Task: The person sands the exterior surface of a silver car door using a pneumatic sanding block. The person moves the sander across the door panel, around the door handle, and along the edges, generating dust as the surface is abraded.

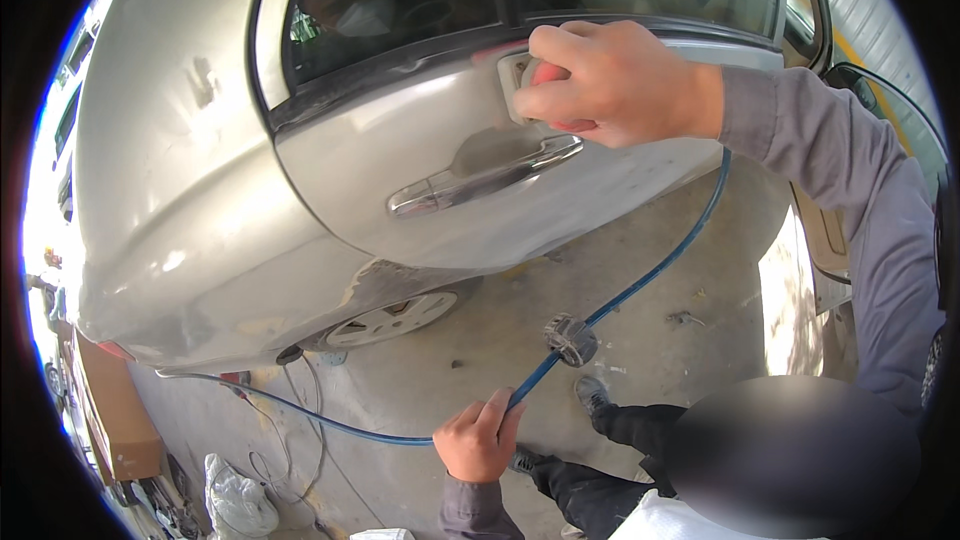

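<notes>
My right hand [610, 85] is closed around the red grip of a flat, pale-edged sanding block [514, 88]. The block rests against the silver car's rear door [370, 150], just under the window and above the chrome door handle [485, 178]. Lower down, away from the car, my left hand [478, 438] wraps round a blue hose [650, 285]. Between my hands, a grey lumpy wrapped bundle [571, 340] sits on that hose. Beyond it, the hose curves up behind my right forearm, where its end is hidden. Dull grey sanded patches show on the door's lower part.
A rear wheel [392, 322] stands under the arch, with worn paint above it. Thin cables [318, 430], a white plastic bag [238, 500] and a cardboard box [115, 410] lie at lower left. Black-trousered legs [585, 490] and a blurred dark oval [790, 460] show lower right.
</notes>
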`<state>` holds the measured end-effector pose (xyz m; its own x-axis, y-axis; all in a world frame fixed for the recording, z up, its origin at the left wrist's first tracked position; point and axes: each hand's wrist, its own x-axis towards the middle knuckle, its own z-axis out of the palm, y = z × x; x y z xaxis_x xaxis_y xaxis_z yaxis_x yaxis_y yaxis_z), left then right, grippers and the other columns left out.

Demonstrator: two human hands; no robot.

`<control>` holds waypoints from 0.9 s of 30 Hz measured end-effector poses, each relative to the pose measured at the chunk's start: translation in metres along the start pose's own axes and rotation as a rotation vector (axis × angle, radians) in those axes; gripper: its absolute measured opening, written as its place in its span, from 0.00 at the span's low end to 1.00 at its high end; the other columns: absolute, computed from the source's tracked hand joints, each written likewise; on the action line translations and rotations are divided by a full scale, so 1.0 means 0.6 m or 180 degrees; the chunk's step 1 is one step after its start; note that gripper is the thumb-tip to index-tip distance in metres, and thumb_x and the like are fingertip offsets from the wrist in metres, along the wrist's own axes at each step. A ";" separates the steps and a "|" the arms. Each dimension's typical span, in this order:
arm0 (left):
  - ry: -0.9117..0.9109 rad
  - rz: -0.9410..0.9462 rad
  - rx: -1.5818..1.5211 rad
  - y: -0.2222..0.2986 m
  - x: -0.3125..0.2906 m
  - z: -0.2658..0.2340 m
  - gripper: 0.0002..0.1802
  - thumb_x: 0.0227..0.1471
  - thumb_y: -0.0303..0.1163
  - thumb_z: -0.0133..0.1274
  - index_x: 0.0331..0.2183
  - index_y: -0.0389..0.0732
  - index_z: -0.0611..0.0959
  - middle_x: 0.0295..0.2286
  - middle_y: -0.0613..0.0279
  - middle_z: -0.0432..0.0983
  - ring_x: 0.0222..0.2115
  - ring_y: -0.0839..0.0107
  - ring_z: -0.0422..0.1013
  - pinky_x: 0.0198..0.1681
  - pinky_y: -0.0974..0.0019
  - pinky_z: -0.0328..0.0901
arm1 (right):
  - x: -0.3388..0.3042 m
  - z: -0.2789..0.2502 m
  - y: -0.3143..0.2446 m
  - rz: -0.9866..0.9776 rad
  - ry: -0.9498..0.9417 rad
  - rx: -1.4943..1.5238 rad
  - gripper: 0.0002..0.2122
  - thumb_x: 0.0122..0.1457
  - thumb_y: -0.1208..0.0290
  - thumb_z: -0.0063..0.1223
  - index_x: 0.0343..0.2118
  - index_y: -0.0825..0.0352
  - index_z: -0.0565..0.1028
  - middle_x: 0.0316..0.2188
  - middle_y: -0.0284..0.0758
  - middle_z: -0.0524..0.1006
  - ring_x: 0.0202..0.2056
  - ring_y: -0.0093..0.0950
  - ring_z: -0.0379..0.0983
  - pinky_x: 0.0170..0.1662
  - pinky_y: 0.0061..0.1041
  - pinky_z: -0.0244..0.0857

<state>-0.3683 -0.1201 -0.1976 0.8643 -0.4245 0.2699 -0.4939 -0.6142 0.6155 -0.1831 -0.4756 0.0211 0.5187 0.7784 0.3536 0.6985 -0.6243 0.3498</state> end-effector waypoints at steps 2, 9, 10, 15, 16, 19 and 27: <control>0.0000 0.0000 -0.0037 -0.005 -0.009 -0.004 0.15 0.49 0.39 0.74 0.41 0.50 0.90 0.17 0.66 0.72 0.16 0.62 0.70 0.19 0.59 0.61 | 0.027 0.005 -0.017 -0.0014 -0.0039 0.0049 0.13 0.51 0.76 0.67 0.36 0.53 0.77 0.36 0.32 0.67 0.32 0.30 0.75 0.24 0.30 0.68; -0.0065 -0.0077 -0.0138 -0.020 -0.032 -0.033 0.16 0.48 0.38 0.74 0.40 0.49 0.90 0.19 0.63 0.75 0.16 0.60 0.72 0.19 0.59 0.63 | 0.130 0.025 -0.065 -0.0077 -0.0042 -0.0113 0.10 0.55 0.73 0.67 0.35 0.54 0.77 0.35 0.32 0.70 0.30 0.29 0.77 0.23 0.30 0.70; -0.0042 -0.0061 -0.0129 -0.029 -0.040 -0.030 0.16 0.49 0.40 0.74 0.40 0.49 0.90 0.18 0.65 0.73 0.16 0.61 0.70 0.19 0.59 0.62 | 0.142 0.032 -0.072 -0.0102 0.0041 -0.0049 0.11 0.52 0.75 0.67 0.34 0.53 0.76 0.35 0.32 0.68 0.30 0.28 0.76 0.23 0.29 0.69; -0.0022 -0.0073 -0.0218 -0.045 -0.060 -0.043 0.16 0.49 0.40 0.74 0.40 0.50 0.90 0.17 0.65 0.73 0.16 0.62 0.70 0.19 0.59 0.62 | 0.194 0.050 -0.104 -0.0163 0.0085 0.0036 0.14 0.48 0.77 0.68 0.35 0.53 0.75 0.35 0.31 0.68 0.30 0.27 0.75 0.23 0.27 0.68; -0.0064 -0.0123 -0.0242 -0.044 -0.063 -0.048 0.15 0.49 0.39 0.74 0.40 0.49 0.90 0.18 0.64 0.74 0.16 0.61 0.71 0.19 0.59 0.63 | 0.203 0.051 -0.110 -0.0190 0.0005 0.0040 0.13 0.51 0.75 0.68 0.36 0.54 0.76 0.36 0.32 0.70 0.31 0.29 0.77 0.23 0.29 0.70; -0.0111 -0.0166 -0.0293 -0.048 -0.066 -0.058 0.14 0.48 0.38 0.74 0.39 0.49 0.90 0.18 0.63 0.76 0.17 0.59 0.73 0.20 0.58 0.63 | 0.239 0.055 -0.134 -0.0222 -0.0114 0.0100 0.10 0.55 0.72 0.68 0.37 0.55 0.76 0.39 0.35 0.74 0.32 0.32 0.81 0.25 0.32 0.75; -0.0221 -0.0160 -0.0152 -0.047 -0.093 -0.089 0.15 0.51 0.42 0.73 0.41 0.51 0.90 0.17 0.65 0.74 0.16 0.61 0.73 0.19 0.59 0.64 | 0.298 0.055 -0.163 -0.0037 -0.0176 0.0171 0.09 0.55 0.72 0.67 0.38 0.56 0.78 0.39 0.38 0.74 0.32 0.35 0.81 0.27 0.34 0.77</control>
<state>-0.3973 -0.0435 -0.1907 0.8783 -0.4400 0.1869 -0.4435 -0.6040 0.6622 -0.1425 -0.2733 0.0211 0.5358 0.7889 0.3009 0.7293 -0.6120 0.3060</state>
